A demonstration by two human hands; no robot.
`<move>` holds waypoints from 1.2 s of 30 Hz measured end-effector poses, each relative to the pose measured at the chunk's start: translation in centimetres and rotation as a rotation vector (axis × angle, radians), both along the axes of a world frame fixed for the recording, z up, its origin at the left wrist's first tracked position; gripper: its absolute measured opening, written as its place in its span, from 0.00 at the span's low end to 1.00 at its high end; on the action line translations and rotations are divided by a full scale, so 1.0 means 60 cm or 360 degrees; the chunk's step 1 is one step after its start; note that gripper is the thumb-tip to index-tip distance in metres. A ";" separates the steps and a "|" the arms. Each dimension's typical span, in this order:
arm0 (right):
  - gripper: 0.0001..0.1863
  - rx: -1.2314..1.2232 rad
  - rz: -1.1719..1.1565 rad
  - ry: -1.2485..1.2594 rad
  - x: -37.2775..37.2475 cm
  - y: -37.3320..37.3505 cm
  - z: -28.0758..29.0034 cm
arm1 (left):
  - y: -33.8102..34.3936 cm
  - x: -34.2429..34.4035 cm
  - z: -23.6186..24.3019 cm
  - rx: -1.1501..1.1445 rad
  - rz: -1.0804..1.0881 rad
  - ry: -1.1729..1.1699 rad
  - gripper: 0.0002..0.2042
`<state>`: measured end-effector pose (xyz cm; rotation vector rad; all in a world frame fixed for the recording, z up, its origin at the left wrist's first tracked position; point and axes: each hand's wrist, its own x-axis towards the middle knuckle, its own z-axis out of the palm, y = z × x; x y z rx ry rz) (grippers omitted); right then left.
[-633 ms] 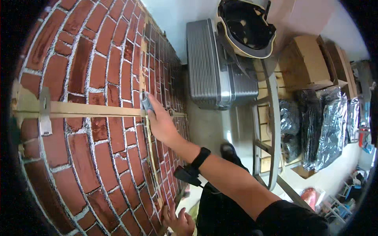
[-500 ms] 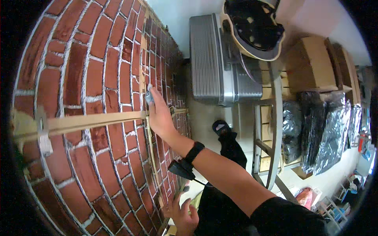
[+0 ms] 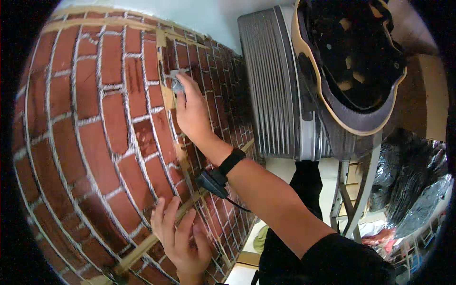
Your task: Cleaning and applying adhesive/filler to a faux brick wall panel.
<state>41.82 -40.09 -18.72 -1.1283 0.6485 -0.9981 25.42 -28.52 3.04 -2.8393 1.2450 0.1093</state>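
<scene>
My right hand (image 3: 194,114), with a black strap and a small black box at its wrist, is closed around a small grey handheld piece (image 3: 177,85). That piece lies against the tan vertical strip (image 3: 168,97) on the red brick-patterned wall (image 3: 111,111); its exact kind is hard to make out. Below and to the left, my left hand (image 3: 183,237) is open, its fingers apart and holding nothing. Its fingers are in front of the wall beside a lower tan strip (image 3: 142,249); whether they touch it I cannot tell.
Right of the wall stands a grey ribbed suitcase (image 3: 270,85), with an upturned helmet (image 3: 354,61) on top. A metal frame (image 3: 363,190) and shiny plastic-wrapped bundles (image 3: 408,190) are farther right. A cardboard box (image 3: 434,97) is behind them.
The view has shifted. My right hand has moved up along the vertical tan strip with the grey piece. My left hand has risen in front of the wall, fingers spread.
</scene>
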 end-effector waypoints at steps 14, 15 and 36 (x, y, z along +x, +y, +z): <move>0.20 -0.0009 -0.0211 -0.0060 0.100 -0.080 0.035 | -0.010 0.085 -0.065 0.0437 -0.0098 -0.0235 0.16; 0.20 0.0065 -0.0145 -0.0069 0.105 -0.098 0.033 | -0.012 0.085 -0.064 0.0409 -0.0105 -0.0220 0.16; 0.22 -0.1005 0.0478 -0.0839 -0.084 0.033 0.377 | 0.039 -0.007 -0.047 0.0190 0.0087 0.0411 0.15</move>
